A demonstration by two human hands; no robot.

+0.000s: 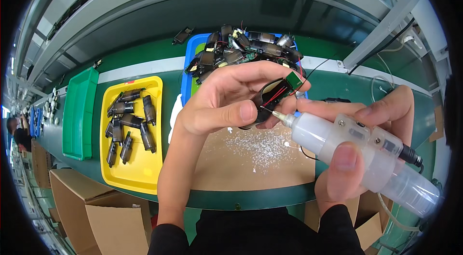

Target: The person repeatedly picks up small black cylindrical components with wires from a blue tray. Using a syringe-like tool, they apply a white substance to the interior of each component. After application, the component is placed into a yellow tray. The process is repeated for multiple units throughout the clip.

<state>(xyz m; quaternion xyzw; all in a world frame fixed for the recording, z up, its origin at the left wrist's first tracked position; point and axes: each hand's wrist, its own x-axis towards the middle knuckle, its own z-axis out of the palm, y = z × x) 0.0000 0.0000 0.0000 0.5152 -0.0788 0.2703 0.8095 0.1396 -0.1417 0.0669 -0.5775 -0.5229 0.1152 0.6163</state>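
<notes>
My left hand (224,98) is closed around a dark, smoky plastic housing (270,95) with red wires and a small green circuit board (293,80) at its upper end. The housing is tilted and partly covered by my fingers. In my right hand (349,158) is a thick, translucent white pen-shaped tool (318,134) with a clear rear section and a black cable plugged in at its side. Its narrow tip (280,116) points at the lower part of the housing, at or very near its surface. Whether the tip touches cannot be told.
A yellow tray (156,134) with several similar dark housings lies to the left, beside a green tray (72,129). Behind my hands, a blue tray (187,69) is heaped with dark parts and wires. White crumbs (265,151) cover a brown board (226,175). Cardboard boxes (115,221) stand below the bench.
</notes>
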